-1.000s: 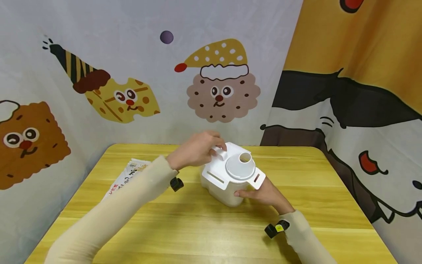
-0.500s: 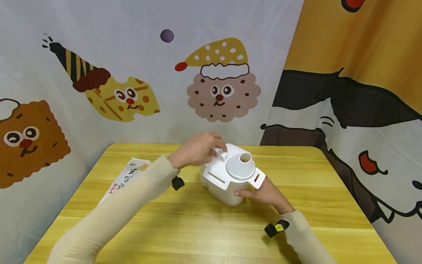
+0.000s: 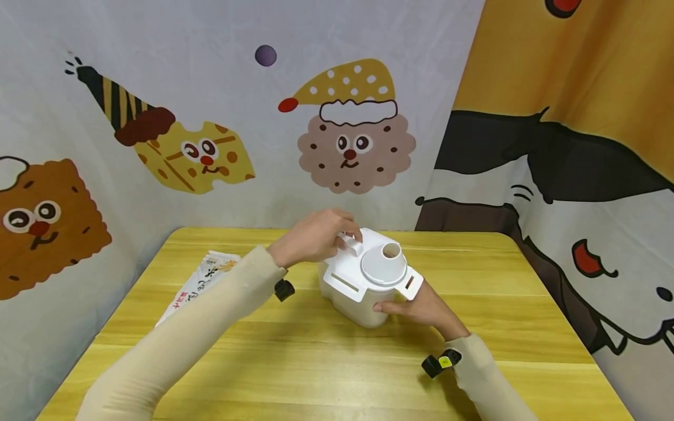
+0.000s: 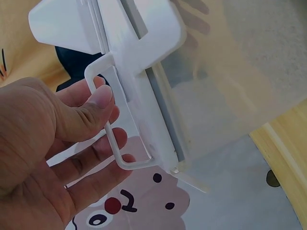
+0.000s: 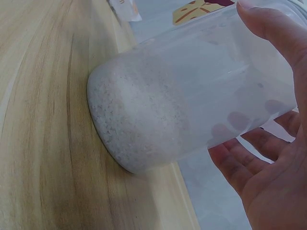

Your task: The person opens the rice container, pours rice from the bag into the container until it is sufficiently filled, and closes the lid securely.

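A translucent container (image 3: 360, 305) with a layer of white grain (image 5: 139, 124) stands on the yellow wooden table (image 3: 316, 362). Its white lid (image 3: 344, 270) carries a round funnel-shaped spout (image 3: 384, 263). My left hand (image 3: 316, 237) reaches over the back left of the lid. There its thumb (image 4: 103, 96) and fingers pinch a thin white latch (image 4: 106, 125) at the lid's edge. My right hand (image 3: 421, 307) grips the container's body low on the right side. Its thumb (image 5: 278, 33) lies on the near wall, and the fingers show through the plastic behind it.
A printed bag (image 3: 202, 280) lies flat on the left part of the table. Cartoon-printed curtains (image 3: 210, 117) close off the back and both sides. Bare wood stretches in front of the container to the near edge.
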`<state>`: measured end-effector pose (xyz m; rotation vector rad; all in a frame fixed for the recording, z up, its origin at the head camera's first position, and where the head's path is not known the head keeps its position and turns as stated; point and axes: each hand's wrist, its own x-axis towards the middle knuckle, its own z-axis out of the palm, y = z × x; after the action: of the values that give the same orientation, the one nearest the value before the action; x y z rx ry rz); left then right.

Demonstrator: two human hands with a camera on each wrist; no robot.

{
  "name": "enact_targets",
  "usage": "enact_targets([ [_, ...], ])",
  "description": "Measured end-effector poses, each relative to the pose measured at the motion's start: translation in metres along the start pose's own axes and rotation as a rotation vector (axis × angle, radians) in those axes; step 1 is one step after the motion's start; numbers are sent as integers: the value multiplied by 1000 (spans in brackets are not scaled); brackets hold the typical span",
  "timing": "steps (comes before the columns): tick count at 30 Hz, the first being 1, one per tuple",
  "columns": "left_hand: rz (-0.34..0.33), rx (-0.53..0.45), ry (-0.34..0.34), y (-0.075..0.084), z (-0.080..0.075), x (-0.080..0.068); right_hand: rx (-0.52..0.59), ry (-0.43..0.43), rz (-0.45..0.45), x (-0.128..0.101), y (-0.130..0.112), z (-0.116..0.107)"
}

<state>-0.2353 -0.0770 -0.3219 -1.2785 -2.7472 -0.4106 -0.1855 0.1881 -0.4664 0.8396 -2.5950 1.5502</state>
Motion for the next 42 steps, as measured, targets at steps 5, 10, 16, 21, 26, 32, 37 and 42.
enact_targets([
  [5, -2, 2, 0, -1, -1, 0, 5, 2, -15, 1, 1, 1],
  [10, -3, 1, -8, -1, -3, -1, 2, 3, -38, 2, 0, 1],
  [16, -1, 18, -11, 0, -5, 0, 14, 1, -30, 2, -2, 1],
  [21, -6, 40, -8, -2, -7, 0, 36, -2, 24, 2, -3, 1],
  [26, 7, 39, -8, -3, -7, 0, 29, 10, 39, 2, -1, 1],
  [32, 20, 30, -11, -3, -5, 1, 35, 4, 21, 2, 2, 0],
  [37, 27, 21, -5, -3, -4, 1, 22, 1, 13, 3, 2, 1],
  [42, 30, 6, -6, -4, -3, 2, 15, 0, 11, 3, 1, 1],
])
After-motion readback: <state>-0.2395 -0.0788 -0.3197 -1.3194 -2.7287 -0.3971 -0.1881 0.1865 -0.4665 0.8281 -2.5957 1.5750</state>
